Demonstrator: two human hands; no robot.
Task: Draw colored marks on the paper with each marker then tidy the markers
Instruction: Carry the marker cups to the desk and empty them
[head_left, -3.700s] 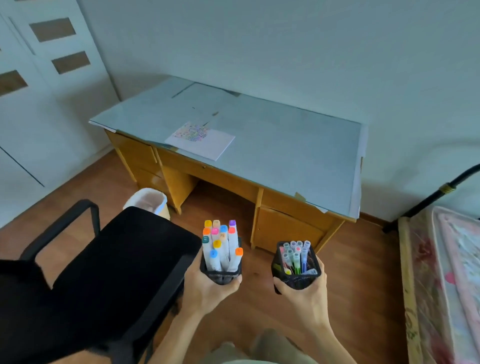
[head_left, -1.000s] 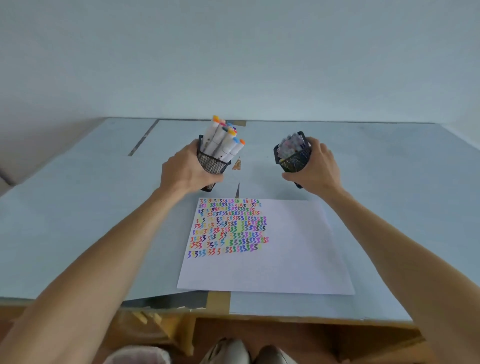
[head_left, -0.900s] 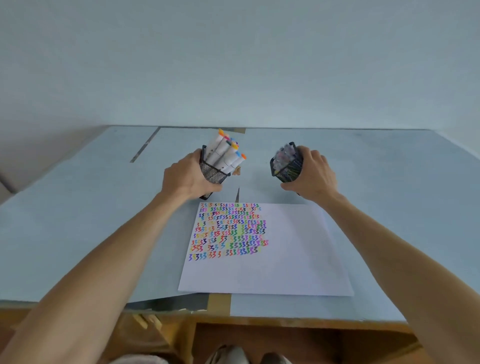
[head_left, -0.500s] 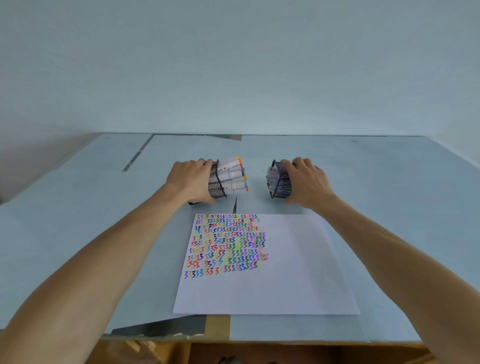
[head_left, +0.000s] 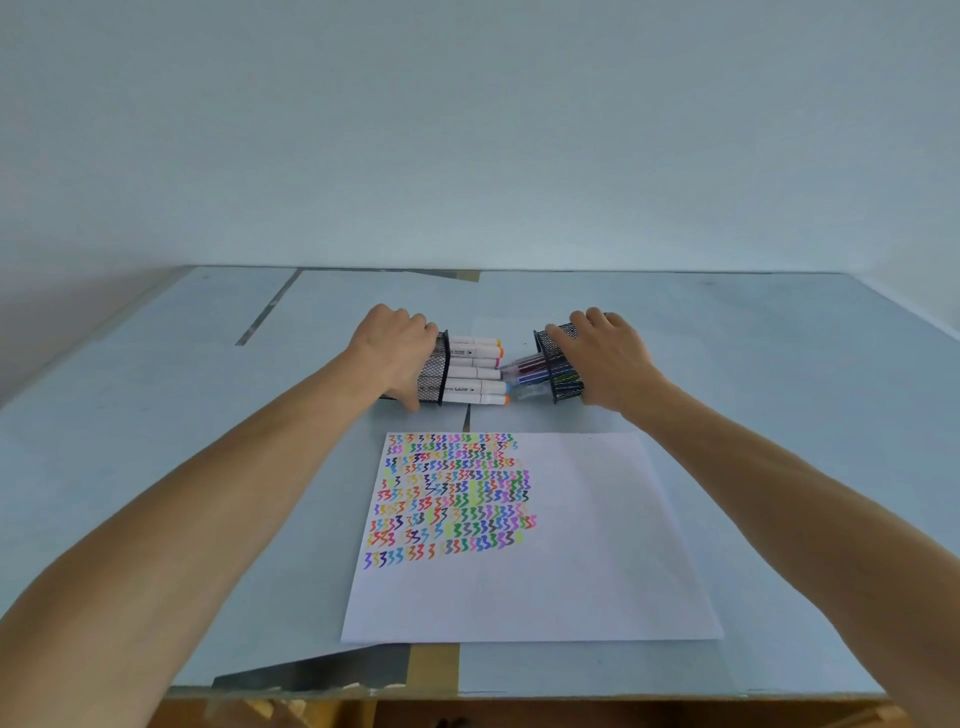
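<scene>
Now, the pale blue desk (head_left: 156, 467) carries a white paper (head_left: 571, 545) near its front edge, colored squiggles (head_left: 452, 499) filling the sheet's top-left part. Beyond the paper's far edge, two black mesh holders lie tipped on their sides, mouths facing. Left hand (head_left: 395, 353) grips the left holder (head_left: 435, 371), fat white markers (head_left: 475, 371) poking out. Right hand (head_left: 608, 358) clasps the right holder (head_left: 558, 364), thin pens (head_left: 524, 371) spilling toward the markers, almost touching.
</scene>
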